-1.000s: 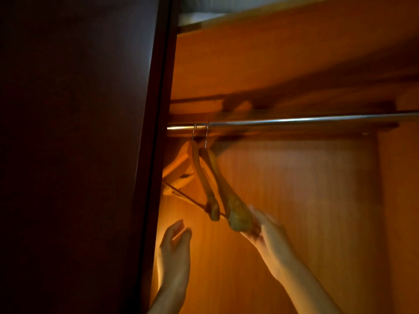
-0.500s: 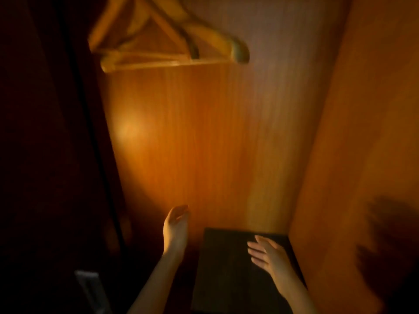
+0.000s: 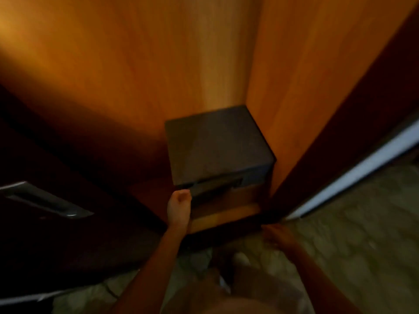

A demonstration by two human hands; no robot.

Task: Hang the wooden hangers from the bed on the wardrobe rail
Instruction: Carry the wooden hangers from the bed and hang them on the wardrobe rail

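Hangers and rail lie outside this downward view, so their place cannot be told from it.

Two hands show. The left hand point(image 3: 179, 206) hangs with its fingers loosely curled and nothing in them, just beside the lower left front corner of the box point(image 3: 215, 143); whether it touches the box cannot be told. The right hand point(image 3: 278, 236) is low and to the right, over the wardrobe's front edge, dim and too blurred to tell how far open it is; nothing is seen in it.

One dark box sits in the wardrobe's right rear corner, tight against the back wall point(image 3: 136, 75) and the side wall point(image 3: 294, 87), on a wooden ledge point(image 3: 226, 214). A dark slot runs along its front.

Between the box's left side and the one dark door point(image 3: 45, 143) lies a shadowed strip of wardrobe bottom. The door bears one metal handle point(image 3: 45, 200). On the right, one white strip point(image 3: 362, 171) runs slantwise beside the side wall's dark front edge. Pale mottled floor point(image 3: 362, 234) spreads beneath both forearms.
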